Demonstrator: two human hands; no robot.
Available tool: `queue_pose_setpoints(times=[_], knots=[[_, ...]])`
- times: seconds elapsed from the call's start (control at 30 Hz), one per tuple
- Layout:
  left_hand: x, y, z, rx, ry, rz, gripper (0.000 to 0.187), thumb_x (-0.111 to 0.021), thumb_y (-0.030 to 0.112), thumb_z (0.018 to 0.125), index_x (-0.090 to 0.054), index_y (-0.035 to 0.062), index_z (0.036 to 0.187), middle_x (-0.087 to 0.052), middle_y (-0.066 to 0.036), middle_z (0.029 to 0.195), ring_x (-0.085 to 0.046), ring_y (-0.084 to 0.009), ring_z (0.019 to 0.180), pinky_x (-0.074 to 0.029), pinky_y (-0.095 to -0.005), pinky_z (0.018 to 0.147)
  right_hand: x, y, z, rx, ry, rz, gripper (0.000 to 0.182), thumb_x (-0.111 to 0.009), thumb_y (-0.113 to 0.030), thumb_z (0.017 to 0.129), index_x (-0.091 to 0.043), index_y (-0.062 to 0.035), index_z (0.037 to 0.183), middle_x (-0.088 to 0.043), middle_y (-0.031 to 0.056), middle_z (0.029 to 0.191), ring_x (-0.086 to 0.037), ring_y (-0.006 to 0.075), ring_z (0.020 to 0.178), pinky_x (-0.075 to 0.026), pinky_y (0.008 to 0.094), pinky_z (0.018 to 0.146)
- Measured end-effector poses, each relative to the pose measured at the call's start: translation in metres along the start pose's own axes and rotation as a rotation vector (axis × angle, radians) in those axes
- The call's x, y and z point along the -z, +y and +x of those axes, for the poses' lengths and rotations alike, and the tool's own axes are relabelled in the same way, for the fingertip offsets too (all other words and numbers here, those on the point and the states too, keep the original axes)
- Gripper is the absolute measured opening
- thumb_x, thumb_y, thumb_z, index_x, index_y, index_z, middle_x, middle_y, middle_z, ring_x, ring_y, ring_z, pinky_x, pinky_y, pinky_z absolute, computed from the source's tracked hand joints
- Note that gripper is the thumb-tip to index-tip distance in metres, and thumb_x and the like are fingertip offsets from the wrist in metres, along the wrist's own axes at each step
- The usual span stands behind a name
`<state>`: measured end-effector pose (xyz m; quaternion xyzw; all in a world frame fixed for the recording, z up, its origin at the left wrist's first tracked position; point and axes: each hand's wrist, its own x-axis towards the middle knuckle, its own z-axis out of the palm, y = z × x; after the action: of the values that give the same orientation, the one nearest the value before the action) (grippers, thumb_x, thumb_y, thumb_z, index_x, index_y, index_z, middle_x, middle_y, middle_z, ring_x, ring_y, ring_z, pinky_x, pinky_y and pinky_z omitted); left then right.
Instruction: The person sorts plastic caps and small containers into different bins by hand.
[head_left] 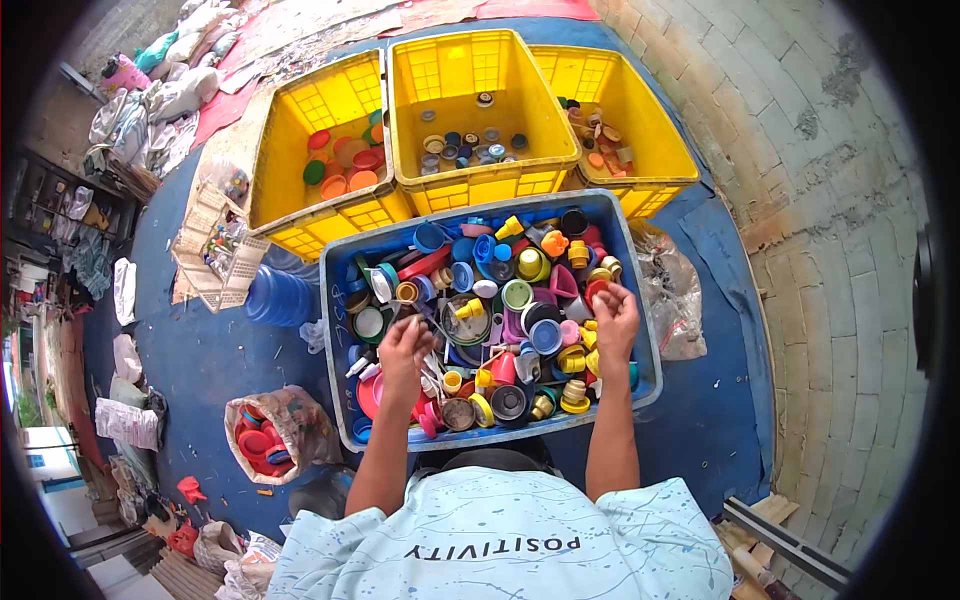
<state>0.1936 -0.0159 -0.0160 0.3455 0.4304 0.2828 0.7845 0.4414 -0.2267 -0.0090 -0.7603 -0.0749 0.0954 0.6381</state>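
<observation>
A blue crate (640, 250) full of mixed plastic caps and lids sits in front of me. Over its left half is my left hand (405, 352), fingers curled together; whatever they may pinch is too small to make out. My right hand (614, 318) is at the crate's right side, its fingertips closed at a red cap (596, 289). Yellow caps (572, 358) lie just below that hand. Between both hands are a clear round lid (466, 322), a pale green cap (517, 294) and a blue-rimmed lid (546, 336).
Behind the crate stand three yellow bins: the left bin (330, 222) holds red, orange and green lids, the middle bin (490, 182) metallic-looking and dark caps, the right bin (660, 172) mixed small pieces. A sack (315, 425) of red lids and a blue water jug (278, 297) are at left.
</observation>
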Motion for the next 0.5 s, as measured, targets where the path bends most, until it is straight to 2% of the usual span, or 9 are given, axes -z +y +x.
queue_pose_setpoints(times=[0.1, 0.17, 0.23, 0.33, 0.43, 0.5], knots=[[0.029, -0.035, -0.046, 0.064, 0.066, 0.083, 0.021, -0.06, 0.015, 0.093, -0.057, 0.0007, 0.108, -0.061, -0.006, 0.093, -0.06, -0.0114, 0.077, -0.054, -0.028, 0.072, 0.012, 0.006, -0.054, 0.038, -0.029, -0.291, 0.027, -0.066, -0.006, 0.081, -0.06, 0.0009, 0.107, -0.066, 0.0109, 0.092, -0.064, 0.018, 0.082, -0.051, 0.0294, 0.075], [0.037, -0.046, -0.069, 0.094, -0.006, 0.15, 0.02, -0.06, 0.015, 0.093, -0.058, 0.001, 0.107, -0.061, -0.005, 0.092, -0.059, -0.01, 0.076, -0.054, -0.026, 0.07, 0.008, 0.009, -0.075, 0.063, -0.07, -0.355, 0.027, -0.068, -0.005, 0.079, -0.061, -0.0002, 0.105, -0.066, 0.0132, 0.094, -0.065, 0.0232, 0.083, -0.052, 0.0325, 0.074], [0.036, -0.045, -0.076, 0.073, -0.074, 0.235, 0.02, -0.061, 0.016, 0.093, -0.058, 0.0013, 0.107, -0.062, -0.004, 0.09, -0.059, -0.0089, 0.075, -0.053, -0.0248, 0.07, -0.005, 0.007, -0.084, 0.217, -0.093, -0.509, 0.024, -0.069, -0.005, 0.076, -0.061, -0.0012, 0.099, -0.066, 0.014, 0.094, -0.062, 0.0326, 0.088, -0.048, 0.0423, 0.08], [0.044, -0.05, -0.086, 0.053, -0.106, 0.314, 0.02, -0.061, 0.017, 0.093, -0.059, 0.0017, 0.106, -0.063, -0.003, 0.089, -0.059, -0.0073, 0.074, -0.051, -0.0223, 0.069, -0.036, -0.008, -0.077, 0.421, -0.234, -0.621, 0.023, -0.068, -0.01, 0.077, -0.061, -0.0027, 0.098, -0.065, 0.0134, 0.093, -0.058, 0.0349, 0.091, -0.045, 0.0436, 0.083], [0.037, -0.033, -0.091, -0.028, -0.115, 0.323, 0.02, -0.06, 0.017, 0.094, -0.059, 0.0015, 0.106, -0.063, -0.004, 0.089, -0.059, -0.008, 0.073, -0.051, -0.0222, 0.07, -0.078, -0.009, -0.054, 0.639, -0.31, -0.7, 0.03, -0.07, -0.01, 0.074, -0.062, -0.006, 0.102, -0.065, 0.0121, 0.095, -0.057, 0.0338, 0.092, -0.045, 0.0439, 0.083], [0.037, -0.022, -0.092, -0.068, -0.099, 0.299, 0.019, -0.06, 0.017, 0.094, -0.059, 0.0013, 0.106, -0.063, -0.004, 0.089, -0.06, -0.0085, 0.073, -0.052, -0.0228, 0.071, -0.107, -0.006, -0.041, 0.688, -0.357, -0.799, 0.032, -0.07, -0.011, 0.072, -0.062, -0.0076, 0.102, -0.065, 0.0109, 0.097, -0.057, 0.0319, 0.095, -0.044, 0.0444, 0.081]])
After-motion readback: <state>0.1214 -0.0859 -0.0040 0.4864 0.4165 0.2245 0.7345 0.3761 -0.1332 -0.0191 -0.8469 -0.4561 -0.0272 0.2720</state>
